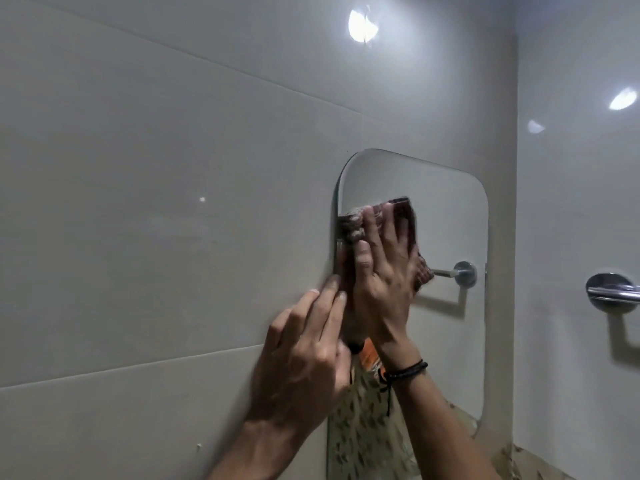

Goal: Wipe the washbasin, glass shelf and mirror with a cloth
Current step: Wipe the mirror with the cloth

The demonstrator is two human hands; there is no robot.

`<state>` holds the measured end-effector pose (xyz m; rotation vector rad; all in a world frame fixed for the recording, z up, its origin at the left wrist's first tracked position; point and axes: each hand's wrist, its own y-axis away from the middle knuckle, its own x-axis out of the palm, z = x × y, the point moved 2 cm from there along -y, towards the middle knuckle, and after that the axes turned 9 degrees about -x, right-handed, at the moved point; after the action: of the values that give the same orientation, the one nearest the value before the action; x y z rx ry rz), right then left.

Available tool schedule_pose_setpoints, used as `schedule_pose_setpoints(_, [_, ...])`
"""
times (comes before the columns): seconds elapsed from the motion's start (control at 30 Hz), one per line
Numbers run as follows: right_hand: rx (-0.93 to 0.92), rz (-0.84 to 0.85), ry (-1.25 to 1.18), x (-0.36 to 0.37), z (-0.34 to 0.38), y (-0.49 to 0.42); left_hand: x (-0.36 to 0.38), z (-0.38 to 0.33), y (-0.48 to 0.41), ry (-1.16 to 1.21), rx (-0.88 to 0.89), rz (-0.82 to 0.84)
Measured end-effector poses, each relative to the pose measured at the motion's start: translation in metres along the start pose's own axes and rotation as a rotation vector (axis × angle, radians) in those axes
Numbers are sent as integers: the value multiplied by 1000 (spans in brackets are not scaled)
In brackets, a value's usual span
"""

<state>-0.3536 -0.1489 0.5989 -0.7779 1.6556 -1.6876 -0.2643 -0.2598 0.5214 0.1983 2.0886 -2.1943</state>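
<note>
Cloth [351, 227] under right hand [384, 275], fingers spread flat, at mirror [450, 220] left edge; left hand [304, 351] straight fingertips touch that edge. Keep pressure even.

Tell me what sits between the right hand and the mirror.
The brown cloth, pressed against the mirror under the right hand; the head view shows it.

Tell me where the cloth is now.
In the head view's centre, the cloth is pressed on the mirror near its left edge, under the right hand.
</note>
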Motion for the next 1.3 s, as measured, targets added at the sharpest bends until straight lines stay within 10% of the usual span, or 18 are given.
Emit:
schedule_pose_setpoints(0.17, [-298, 72, 99, -2, 5, -49, 1, -2, -1, 4, 4, -31])
schedule_pose_setpoints(0.5, [246, -36, -67, -9, -19, -59, -24, 1, -56, 173, -38, -45])
schedule_pose_setpoints(0.8, [-30, 65, -3, -10, -19, -76, -26, 4, -170, 145, 22, -128])
schedule_pose_setpoints(1.1, [246, -45, -50, -19, -56, -61, -8, 3, -189, 80, 102, -128])
schedule_pose_setpoints(1.3, [60, 26, -50, -13, -48, -52, -6, 2, -189, 74, 99, -156])
